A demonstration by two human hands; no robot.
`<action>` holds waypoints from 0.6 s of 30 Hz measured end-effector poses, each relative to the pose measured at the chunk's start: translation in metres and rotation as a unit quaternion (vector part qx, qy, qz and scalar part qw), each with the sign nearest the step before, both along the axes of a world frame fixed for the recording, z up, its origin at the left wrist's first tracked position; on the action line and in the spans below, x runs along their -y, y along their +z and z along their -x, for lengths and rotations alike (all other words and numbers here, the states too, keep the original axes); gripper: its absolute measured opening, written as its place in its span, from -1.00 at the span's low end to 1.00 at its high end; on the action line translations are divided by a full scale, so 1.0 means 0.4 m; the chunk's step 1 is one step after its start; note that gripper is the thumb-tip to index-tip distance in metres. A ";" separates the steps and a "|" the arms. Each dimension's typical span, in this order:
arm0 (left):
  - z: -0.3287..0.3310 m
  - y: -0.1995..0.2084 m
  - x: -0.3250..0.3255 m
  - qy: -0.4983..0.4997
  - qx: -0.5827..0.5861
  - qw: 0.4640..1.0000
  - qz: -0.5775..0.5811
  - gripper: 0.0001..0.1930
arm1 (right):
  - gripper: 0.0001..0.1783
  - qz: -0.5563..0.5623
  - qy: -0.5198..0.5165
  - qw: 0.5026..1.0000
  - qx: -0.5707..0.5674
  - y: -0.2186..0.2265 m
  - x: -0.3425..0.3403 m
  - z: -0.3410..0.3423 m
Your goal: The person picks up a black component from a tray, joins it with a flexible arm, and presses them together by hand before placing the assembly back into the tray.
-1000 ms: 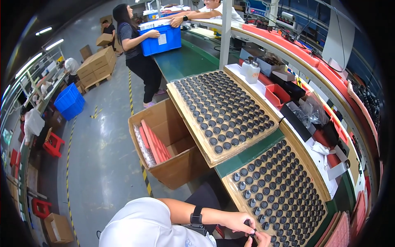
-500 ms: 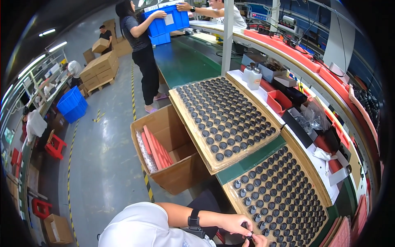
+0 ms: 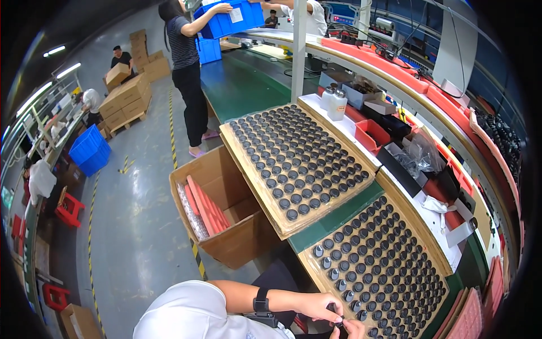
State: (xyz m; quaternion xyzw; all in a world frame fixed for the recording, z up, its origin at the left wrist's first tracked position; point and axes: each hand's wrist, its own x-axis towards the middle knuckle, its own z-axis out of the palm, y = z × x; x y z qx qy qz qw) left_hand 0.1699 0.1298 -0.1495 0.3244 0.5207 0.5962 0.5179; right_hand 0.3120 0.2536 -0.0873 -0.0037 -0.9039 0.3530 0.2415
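My left hand, below a black wrist strap, has its fingers closed on a small black cylindrical part. My right hand meets it from the lower edge, its fingertips pinched at the lower end of the same part. Fingers cover much of that piece, so its exact kind is unclear. Right beside both hands lies the near tan tray, filled with rows of black round parts. Several in its left column show lighter, shiny sides. A second tan tray of similar black parts lies beyond it.
A cardboard box holding pink foam sheets stands left of the green bench. White bottles and a red bin line the right-hand shelf. At the back, two people hold a blue crate.
The view has shifted slightly, moving the trays and box a little leftward. Both hands stay together on the black part. The blue crate at the back has been raised a little.
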 end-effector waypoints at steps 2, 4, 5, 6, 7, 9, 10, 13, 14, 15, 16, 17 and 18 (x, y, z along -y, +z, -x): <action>-0.006 -0.006 -0.003 -0.001 0.010 1.000 0.001 -0.76 | -0.72 -0.007 0.004 1.000 0.001 0.003 -0.001 -0.002; -0.012 -0.010 -0.007 0.003 0.030 1.000 0.002 -0.76 | -0.72 -0.006 -0.002 1.000 -0.002 0.003 -0.002 -0.007; -0.013 -0.007 -0.009 0.001 0.030 1.000 0.002 -0.76 | -0.72 -0.006 -0.004 1.000 -0.006 0.003 -0.003 -0.009; -0.014 -0.005 -0.012 -0.001 0.032 0.999 0.006 -0.75 | -0.72 -0.005 -0.007 1.000 -0.010 0.002 -0.004 -0.011; -0.014 0.000 -0.013 -0.004 0.033 0.999 0.009 -0.75 | -0.72 -0.005 -0.009 1.000 -0.009 0.002 -0.005 -0.013; -0.019 -0.005 -0.017 -0.007 0.035 0.999 0.013 -0.75 | -0.72 -0.001 -0.003 1.000 -0.007 0.002 -0.008 -0.016; -0.021 -0.015 -0.019 -0.006 0.035 0.999 0.007 -0.75 | -0.72 0.002 0.000 1.000 -0.006 0.002 -0.008 -0.017; -0.028 -0.035 -0.021 -0.004 0.037 0.999 -0.006 -0.74 | -0.72 0.001 -0.004 1.000 -0.002 0.005 -0.004 -0.019; -0.029 -0.025 -0.019 0.000 0.038 0.999 -0.001 -0.75 | -0.72 0.000 -0.006 1.000 -0.001 0.006 -0.003 -0.021; -0.030 -0.015 -0.017 0.004 0.040 0.999 0.003 -0.75 | -0.72 0.001 -0.008 1.000 0.000 0.006 -0.002 -0.023; -0.031 -0.009 -0.016 0.008 0.042 0.999 0.007 -0.75 | -0.72 0.001 -0.010 1.000 -0.001 0.007 -0.001 -0.025; -0.032 -0.009 -0.015 0.007 0.042 0.999 0.006 -0.75 | -0.72 0.002 -0.011 1.000 -0.001 0.007 0.000 -0.027; -0.034 -0.009 -0.015 0.006 0.040 0.999 0.002 -0.75 | -0.72 0.003 -0.013 1.000 -0.002 0.008 0.001 -0.029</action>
